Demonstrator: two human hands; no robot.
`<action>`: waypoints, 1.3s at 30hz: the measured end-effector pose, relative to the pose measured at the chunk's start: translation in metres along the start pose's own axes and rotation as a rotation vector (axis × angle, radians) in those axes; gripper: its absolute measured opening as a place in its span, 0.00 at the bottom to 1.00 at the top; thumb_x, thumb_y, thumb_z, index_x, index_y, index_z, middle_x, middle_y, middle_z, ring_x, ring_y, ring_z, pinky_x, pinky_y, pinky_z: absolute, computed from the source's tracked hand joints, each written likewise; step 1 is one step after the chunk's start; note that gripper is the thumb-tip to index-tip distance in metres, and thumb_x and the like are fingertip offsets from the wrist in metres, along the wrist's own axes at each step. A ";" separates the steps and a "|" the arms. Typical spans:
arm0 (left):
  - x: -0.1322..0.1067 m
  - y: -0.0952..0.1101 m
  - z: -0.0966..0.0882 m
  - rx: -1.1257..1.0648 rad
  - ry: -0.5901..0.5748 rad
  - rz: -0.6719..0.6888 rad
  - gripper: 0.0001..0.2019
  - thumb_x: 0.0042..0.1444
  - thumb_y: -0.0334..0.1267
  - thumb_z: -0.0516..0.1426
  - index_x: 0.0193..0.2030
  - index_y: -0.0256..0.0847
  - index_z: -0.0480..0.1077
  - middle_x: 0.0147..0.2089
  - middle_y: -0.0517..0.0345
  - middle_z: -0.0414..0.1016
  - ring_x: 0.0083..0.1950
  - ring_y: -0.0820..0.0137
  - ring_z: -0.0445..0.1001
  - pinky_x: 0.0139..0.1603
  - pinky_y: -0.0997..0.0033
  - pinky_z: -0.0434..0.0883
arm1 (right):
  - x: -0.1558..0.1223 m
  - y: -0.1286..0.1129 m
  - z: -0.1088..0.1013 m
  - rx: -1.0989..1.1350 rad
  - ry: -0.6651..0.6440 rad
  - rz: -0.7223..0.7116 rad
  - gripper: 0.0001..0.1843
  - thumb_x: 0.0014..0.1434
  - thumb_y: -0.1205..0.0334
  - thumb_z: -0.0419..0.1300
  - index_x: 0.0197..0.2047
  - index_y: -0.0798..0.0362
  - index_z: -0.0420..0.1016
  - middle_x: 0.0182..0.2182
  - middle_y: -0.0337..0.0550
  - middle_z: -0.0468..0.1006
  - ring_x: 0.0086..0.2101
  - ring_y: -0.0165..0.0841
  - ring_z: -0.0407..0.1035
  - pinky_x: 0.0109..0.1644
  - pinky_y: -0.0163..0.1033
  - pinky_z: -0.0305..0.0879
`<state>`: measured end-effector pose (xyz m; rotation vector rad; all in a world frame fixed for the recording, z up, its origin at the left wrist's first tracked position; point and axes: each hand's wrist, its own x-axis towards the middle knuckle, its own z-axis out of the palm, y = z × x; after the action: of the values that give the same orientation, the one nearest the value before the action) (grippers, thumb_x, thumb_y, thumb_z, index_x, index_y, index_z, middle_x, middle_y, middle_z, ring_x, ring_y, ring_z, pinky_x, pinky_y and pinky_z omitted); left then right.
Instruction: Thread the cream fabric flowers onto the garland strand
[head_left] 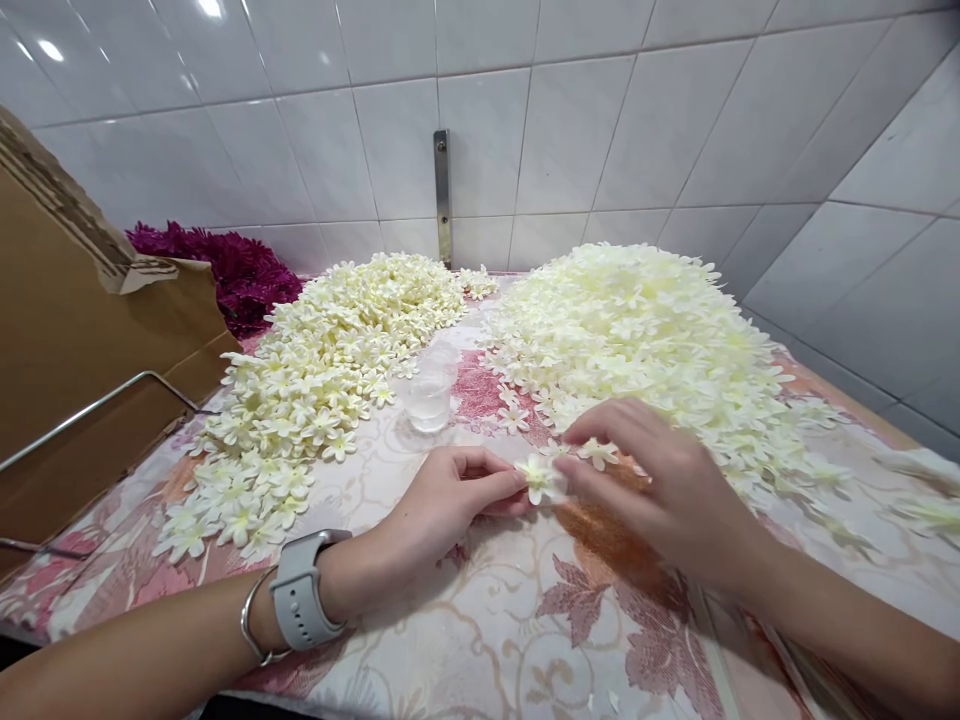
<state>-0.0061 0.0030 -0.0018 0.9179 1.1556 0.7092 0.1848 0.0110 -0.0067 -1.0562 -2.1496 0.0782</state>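
Note:
Between the thumb and fingers of my left hand (442, 500) is a small artificial flower (537, 480), white with a pale yellow-green centre. My left hand is closed in a pinch and held low over the cloth. Just right of that flower hovers my right hand (667, 490), its thumb and index finger apart with nothing visible between them. Loose flowers (598, 453) lie behind its fingertips. Beyond the right hand rises a big pile of pale flowers (630, 320); a second, creamier pile (322, 370) spreads out on the left.
A clear plastic cup (429, 400) stands between the piles. Purple flowers (225, 270) are heaped at the back left, behind a cardboard box (97, 330) with a metal wire rod (82, 415) before it. A floral tablecloth (480, 640) covers the table, against a tiled wall (585, 130).

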 end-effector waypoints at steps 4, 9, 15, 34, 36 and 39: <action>-0.002 0.000 0.002 -0.034 -0.065 0.039 0.09 0.46 0.38 0.64 0.25 0.36 0.72 0.23 0.62 0.70 0.23 0.80 0.64 0.18 0.80 0.50 | -0.004 -0.013 0.006 0.094 -0.115 -0.115 0.06 0.61 0.70 0.53 0.34 0.52 0.67 0.27 0.42 0.72 0.31 0.34 0.64 0.32 0.38 0.61; -0.004 0.000 0.003 -0.063 -0.089 0.037 0.08 0.47 0.38 0.64 0.25 0.36 0.73 0.21 0.63 0.68 0.21 0.81 0.61 0.20 0.79 0.53 | -0.002 -0.012 0.000 0.166 -0.185 0.080 0.08 0.60 0.70 0.52 0.32 0.51 0.70 0.26 0.39 0.73 0.28 0.32 0.66 0.30 0.36 0.62; -0.002 0.001 0.002 0.016 0.002 0.006 0.09 0.47 0.39 0.63 0.24 0.36 0.72 0.25 0.60 0.72 0.21 0.80 0.63 0.16 0.79 0.48 | 0.002 -0.001 -0.006 -0.067 0.072 0.050 0.01 0.58 0.65 0.56 0.35 0.52 0.67 0.31 0.44 0.73 0.35 0.38 0.67 0.34 0.40 0.63; -0.004 0.004 0.004 -0.064 -0.033 -0.010 0.06 0.50 0.33 0.62 0.24 0.36 0.72 0.22 0.64 0.70 0.18 0.84 0.57 0.17 0.80 0.51 | 0.003 -0.003 -0.005 -0.039 0.086 0.067 0.04 0.57 0.62 0.58 0.36 0.51 0.68 0.31 0.44 0.72 0.35 0.39 0.66 0.34 0.41 0.64; -0.005 0.006 0.004 -0.100 -0.060 0.004 0.07 0.50 0.32 0.61 0.23 0.36 0.72 0.21 0.64 0.68 0.19 0.83 0.59 0.20 0.82 0.55 | 0.001 -0.007 -0.003 0.023 -0.026 -0.055 0.02 0.58 0.64 0.58 0.36 0.51 0.68 0.31 0.44 0.72 0.34 0.37 0.65 0.35 0.40 0.63; -0.006 0.008 0.005 -0.078 -0.086 0.015 0.07 0.50 0.30 0.61 0.22 0.35 0.72 0.17 0.68 0.63 0.17 0.84 0.55 0.19 0.82 0.54 | -0.001 -0.014 0.001 0.109 -0.131 -0.104 0.06 0.61 0.70 0.54 0.33 0.52 0.68 0.27 0.42 0.72 0.31 0.34 0.64 0.33 0.39 0.62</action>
<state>-0.0030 0.0001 0.0086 0.8841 1.0393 0.7157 0.1753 0.0014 -0.0031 -0.8964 -2.2860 0.2184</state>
